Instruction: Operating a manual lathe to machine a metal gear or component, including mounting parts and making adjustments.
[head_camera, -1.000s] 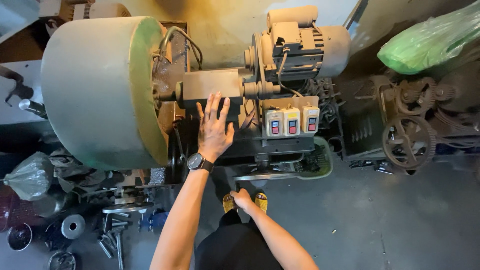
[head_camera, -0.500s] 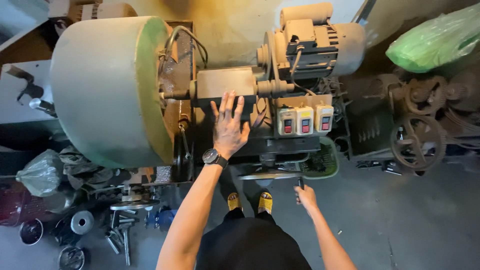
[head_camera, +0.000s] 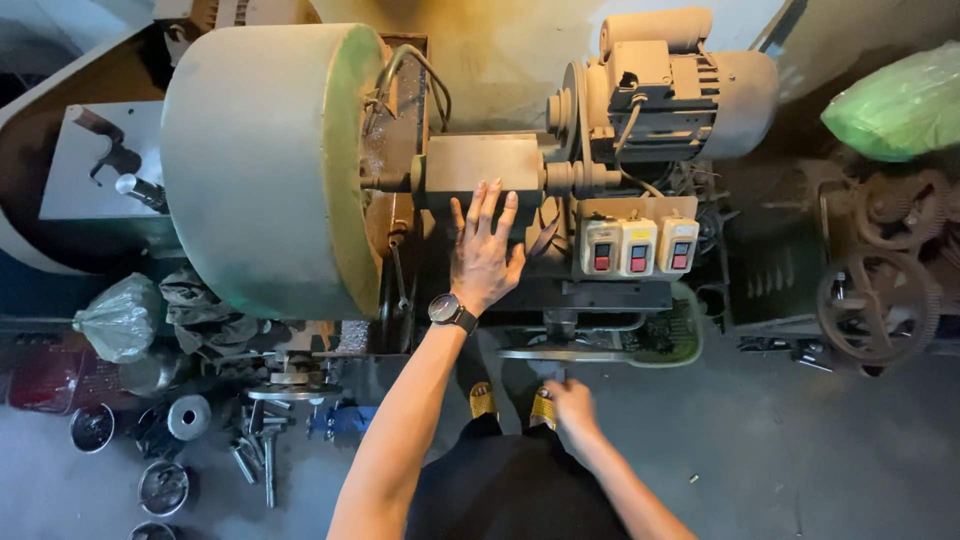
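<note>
While the left hand (head_camera: 485, 255) lies flat, fingers spread and gripping nothing, on the dusty boxy metal housing (head_camera: 480, 168) beside the big green drum (head_camera: 265, 165), the right hand (head_camera: 572, 405) curls low by a thin round handwheel (head_camera: 560, 352); I cannot tell whether it grips it.

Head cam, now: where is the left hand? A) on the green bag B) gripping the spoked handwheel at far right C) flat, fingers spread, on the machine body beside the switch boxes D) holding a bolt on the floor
C: the left hand lies open, fingers spread, against the machine just left of the three switch boxes.
</note>
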